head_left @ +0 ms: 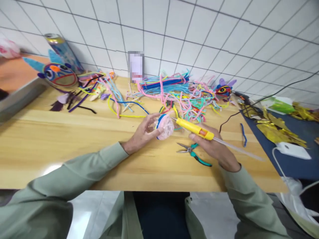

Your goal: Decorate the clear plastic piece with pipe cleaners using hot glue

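Note:
My left hand (147, 130) is closed around a small round clear plastic piece (166, 127) with blue and pink pipe cleaner wrapped along its rim. Its pale flat face is turned to the right. In my right hand (209, 141) is a yellow hot glue gun (194, 127), a long clear glue stick (240, 149) sticking out of its back end. The gun's nozzle points left and sits close to the round piece's upper edge; I cannot tell whether they touch. Under my right hand, pliers (194, 154) with teal handles lie spread on the table.
Bundled and loose pipe cleaners (164, 83) lie along the wall. A decorated face craft (59, 74) and a can (63, 51) stand at the left, a smaller craft (223, 90) at the right. A black cord (274, 91) crosses the right side, near gold foil (271, 129) and a white adapter (294, 151).

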`<state>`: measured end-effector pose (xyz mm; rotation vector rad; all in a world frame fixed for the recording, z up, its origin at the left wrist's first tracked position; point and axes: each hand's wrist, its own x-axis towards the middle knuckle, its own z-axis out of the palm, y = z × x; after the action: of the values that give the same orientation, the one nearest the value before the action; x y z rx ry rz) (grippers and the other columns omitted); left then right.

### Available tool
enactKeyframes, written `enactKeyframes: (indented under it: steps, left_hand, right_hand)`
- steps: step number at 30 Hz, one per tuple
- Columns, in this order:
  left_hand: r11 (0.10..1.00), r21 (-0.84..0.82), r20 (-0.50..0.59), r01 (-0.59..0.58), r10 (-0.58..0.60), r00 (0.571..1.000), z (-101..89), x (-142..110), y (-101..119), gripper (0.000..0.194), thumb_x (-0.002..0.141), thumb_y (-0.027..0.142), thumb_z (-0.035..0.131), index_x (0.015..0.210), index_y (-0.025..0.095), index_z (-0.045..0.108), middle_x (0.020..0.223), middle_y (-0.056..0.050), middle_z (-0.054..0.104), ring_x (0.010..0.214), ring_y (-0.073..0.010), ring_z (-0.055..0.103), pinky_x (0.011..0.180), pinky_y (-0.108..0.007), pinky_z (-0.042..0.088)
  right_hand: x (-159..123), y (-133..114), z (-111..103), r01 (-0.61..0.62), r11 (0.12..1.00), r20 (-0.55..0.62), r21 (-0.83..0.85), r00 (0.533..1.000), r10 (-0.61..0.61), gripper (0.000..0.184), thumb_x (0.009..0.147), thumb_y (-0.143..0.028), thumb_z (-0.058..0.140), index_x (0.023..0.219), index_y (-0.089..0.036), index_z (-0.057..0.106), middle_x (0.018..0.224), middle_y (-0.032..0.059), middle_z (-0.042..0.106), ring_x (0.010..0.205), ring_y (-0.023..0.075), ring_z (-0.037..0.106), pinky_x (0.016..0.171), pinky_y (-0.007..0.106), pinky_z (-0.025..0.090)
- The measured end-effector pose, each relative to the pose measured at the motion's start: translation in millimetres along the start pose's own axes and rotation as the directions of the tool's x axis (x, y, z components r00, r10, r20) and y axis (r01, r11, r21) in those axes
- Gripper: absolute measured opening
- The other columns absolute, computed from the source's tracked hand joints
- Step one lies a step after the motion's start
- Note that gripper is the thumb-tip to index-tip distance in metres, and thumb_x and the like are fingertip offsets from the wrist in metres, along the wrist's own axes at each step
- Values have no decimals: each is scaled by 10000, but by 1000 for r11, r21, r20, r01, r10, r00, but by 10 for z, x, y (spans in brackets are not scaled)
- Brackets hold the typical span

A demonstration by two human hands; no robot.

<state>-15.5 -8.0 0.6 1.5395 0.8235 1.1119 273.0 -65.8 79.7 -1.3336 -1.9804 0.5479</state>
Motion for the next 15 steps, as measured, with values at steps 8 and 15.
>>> enactKeyframes:
  steps: [8,15]
  left_hand:
    - [989,-148,39,-7,13,999,33,2,-62,627,953,492,818,1490,283,574,1572,-110,625,1487,-328,600,1237,-514,519]
    - [992,-125,51,34,-28,998,-4,0,-63,647,949,491,830,1500,280,565,1557,-108,634,1485,-320,594,1275,-530,488]
  right_hand:
    - [25,135,183,14,995,91,99,996,-23,120,1034,-355,675,1131,-309,730,1092,55,744,1006,290,712,905,476,589]
    - [-6,174,202,-30,987,159,156,987,5,167,1028,-406,718,1159,-306,744,1033,34,760,884,249,721,816,427,596]
